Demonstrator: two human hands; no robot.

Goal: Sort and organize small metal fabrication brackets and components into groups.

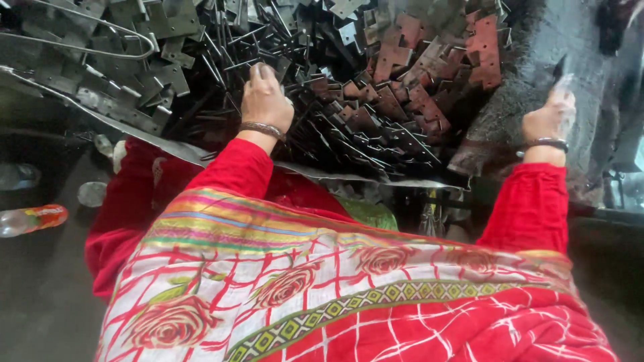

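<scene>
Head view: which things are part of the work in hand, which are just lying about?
In hand:
- left hand reaching into the pile of dark metal hinge plates
- rusty plates in the same pile
- right hand resting on the dark surface beside the pile

Lying about:
- plastic bottle on the floor
- bent wire at top left

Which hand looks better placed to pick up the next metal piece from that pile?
Probably the left hand: it already rests on the heap of dark metal pieces. The right hand is off to the side on the dark bench surface.
</scene>
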